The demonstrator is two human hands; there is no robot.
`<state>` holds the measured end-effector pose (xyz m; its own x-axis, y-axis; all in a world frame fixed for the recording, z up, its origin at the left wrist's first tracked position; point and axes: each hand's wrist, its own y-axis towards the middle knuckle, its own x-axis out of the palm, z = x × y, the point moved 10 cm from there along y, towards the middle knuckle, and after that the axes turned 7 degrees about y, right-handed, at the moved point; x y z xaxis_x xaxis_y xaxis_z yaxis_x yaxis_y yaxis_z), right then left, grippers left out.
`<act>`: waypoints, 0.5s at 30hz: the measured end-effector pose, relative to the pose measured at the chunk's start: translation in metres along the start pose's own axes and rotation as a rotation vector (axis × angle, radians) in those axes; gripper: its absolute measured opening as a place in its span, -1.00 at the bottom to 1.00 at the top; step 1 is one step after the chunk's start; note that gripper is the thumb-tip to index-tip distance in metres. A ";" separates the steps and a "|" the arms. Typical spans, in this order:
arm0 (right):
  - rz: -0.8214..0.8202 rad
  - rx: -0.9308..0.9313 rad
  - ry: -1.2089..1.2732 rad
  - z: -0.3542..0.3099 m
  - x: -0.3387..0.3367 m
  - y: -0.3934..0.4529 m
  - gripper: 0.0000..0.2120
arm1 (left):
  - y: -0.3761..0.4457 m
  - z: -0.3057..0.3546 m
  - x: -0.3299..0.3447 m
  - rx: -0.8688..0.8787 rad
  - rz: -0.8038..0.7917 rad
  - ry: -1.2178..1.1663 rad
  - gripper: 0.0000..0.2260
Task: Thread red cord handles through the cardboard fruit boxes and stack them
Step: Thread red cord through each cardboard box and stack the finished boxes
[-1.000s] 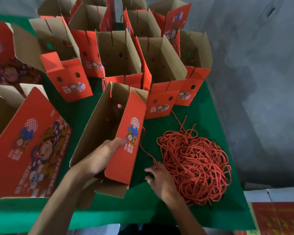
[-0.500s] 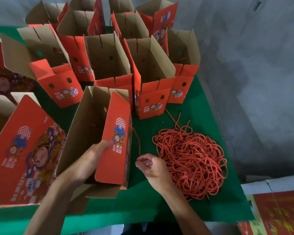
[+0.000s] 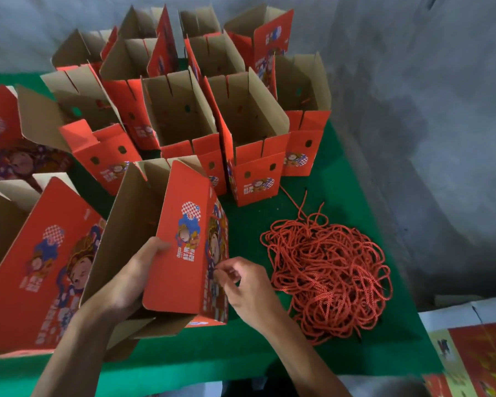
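Observation:
A red printed cardboard fruit box (image 3: 181, 247) stands open-topped on the green table, tilted toward me. My left hand (image 3: 132, 279) grips its near wall, fingers inside the brown interior and thumb on the red panel. My right hand (image 3: 246, 285) is at the box's right side with fingers curled and pinched at the printed face; the cord in the pinch is too small to make out. A tangled pile of red cord (image 3: 327, 276) lies on the table just right of that hand. A short red strand shows at the box's right face (image 3: 216, 217).
Several open red boxes (image 3: 249, 138) stand in rows at the back of the green table (image 3: 269, 353). A large red box (image 3: 40, 270) lies at the left. Grey concrete floor (image 3: 427, 138) is to the right, and printed flat sheets (image 3: 476, 356) sit at the lower right.
My right hand left the cord pile and came up to the box's right face. The box turned upright and closer to me under my left hand.

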<state>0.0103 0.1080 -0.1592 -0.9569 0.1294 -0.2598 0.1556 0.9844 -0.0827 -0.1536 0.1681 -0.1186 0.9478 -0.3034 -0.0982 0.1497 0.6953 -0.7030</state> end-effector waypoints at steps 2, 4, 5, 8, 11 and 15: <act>0.002 -0.051 -0.064 -0.008 -0.002 0.000 -0.83 | 0.003 -0.001 0.000 -0.014 -0.010 -0.019 -0.60; -0.008 -0.097 -0.182 -0.011 0.000 0.001 -0.84 | 0.011 -0.009 0.005 -0.029 -0.065 -0.041 -0.57; -0.004 -0.121 -0.260 -0.012 0.001 0.001 -0.83 | 0.012 -0.016 0.013 -0.002 -0.170 -0.008 -0.52; 0.004 -0.139 -0.375 -0.003 -0.001 0.003 -0.78 | 0.004 -0.030 0.041 0.073 -0.436 0.156 -0.45; 0.009 -0.100 -0.297 0.013 -0.005 0.004 -0.72 | 0.006 -0.023 0.053 0.130 -0.343 0.300 -0.65; 0.086 -0.005 -0.169 0.032 -0.007 0.003 -0.72 | 0.013 -0.007 0.066 0.314 -0.144 0.832 -0.89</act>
<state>0.0251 0.1061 -0.1883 -0.8852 0.1916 -0.4240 0.2336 0.9711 -0.0488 -0.0908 0.1519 -0.1392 0.4220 -0.6903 -0.5877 0.4369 0.7229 -0.5354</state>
